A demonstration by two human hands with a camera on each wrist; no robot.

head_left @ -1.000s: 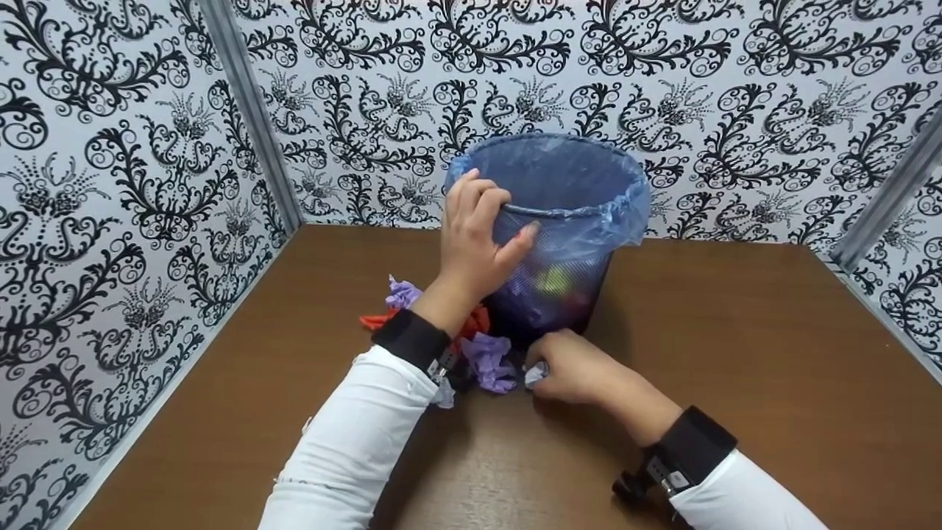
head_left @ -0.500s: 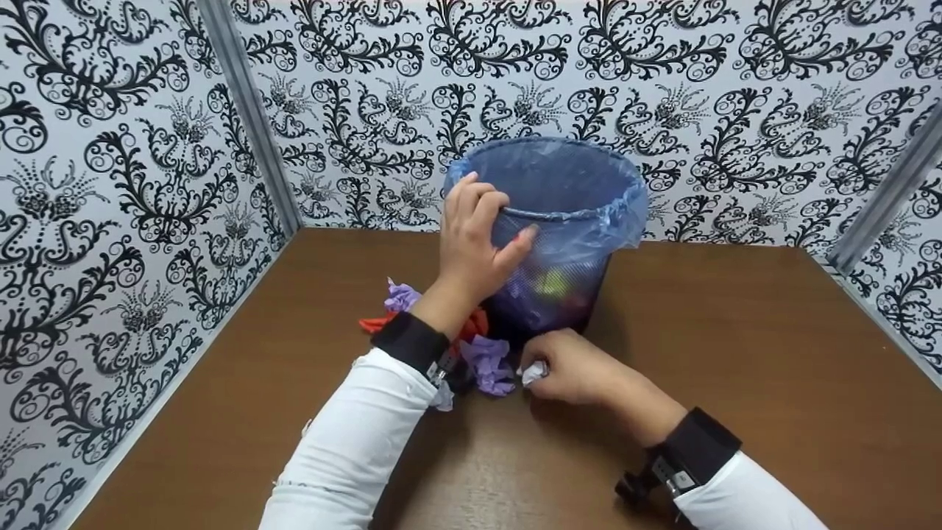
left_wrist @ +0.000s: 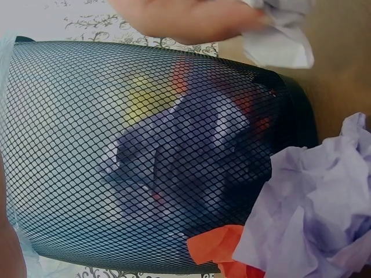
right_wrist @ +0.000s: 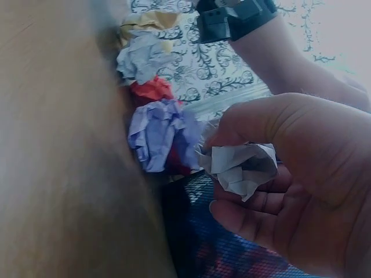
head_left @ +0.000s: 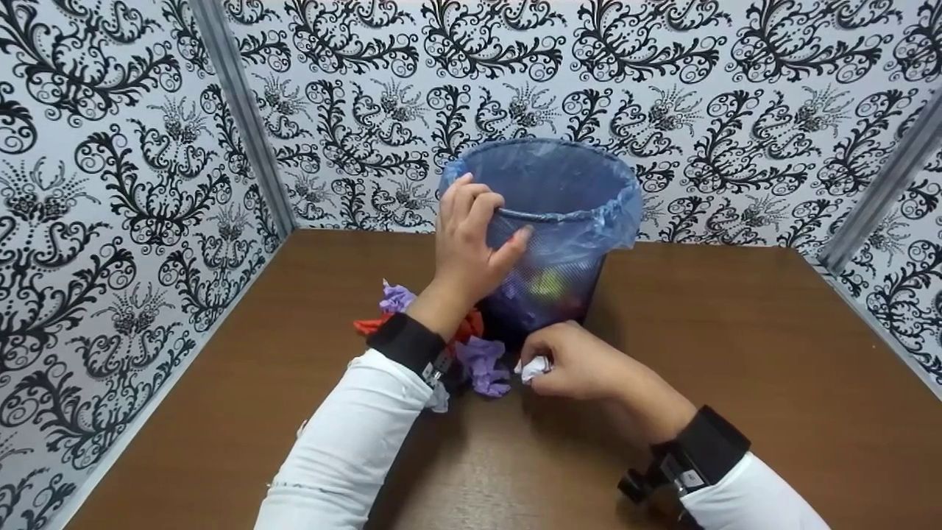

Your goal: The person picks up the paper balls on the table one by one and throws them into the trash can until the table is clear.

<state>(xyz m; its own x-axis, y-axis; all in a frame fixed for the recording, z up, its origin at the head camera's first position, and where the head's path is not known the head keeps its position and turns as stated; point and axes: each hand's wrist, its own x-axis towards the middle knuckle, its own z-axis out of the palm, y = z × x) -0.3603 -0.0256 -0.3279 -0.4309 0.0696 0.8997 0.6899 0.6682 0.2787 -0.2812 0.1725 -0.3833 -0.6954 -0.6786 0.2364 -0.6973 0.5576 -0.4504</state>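
Observation:
A dark mesh wastebasket [head_left: 567, 269] with a blue bag liner [head_left: 622, 221] over its rim stands on the table. My left hand [head_left: 471, 235] grips its near-left rim, fingertips over the edge and thumb outside. In front of the base, my right hand [head_left: 581, 364] holds a crumpled white paper ball [right_wrist: 243, 168] between thumb and curled fingers. Close by on the table lies a crumpled purple paper [head_left: 482, 368], with a red-orange paper [left_wrist: 217, 246] beside it. Through the mesh in the left wrist view, crumpled purple and yellow papers [left_wrist: 142, 98] show inside.
Another purple paper [head_left: 396, 296] lies left of the basket, partly behind the left forearm. A whitish paper ball [right_wrist: 142, 58] and a tan paper [right_wrist: 149, 21] show in the right wrist view. Patterned wall panels [head_left: 353, 132] stand behind and at both sides of the brown table [head_left: 736, 331].
My right hand has lifted slightly with the white paper ball, which now shows more between the fingers. The left hand keeps its grip on the rim.

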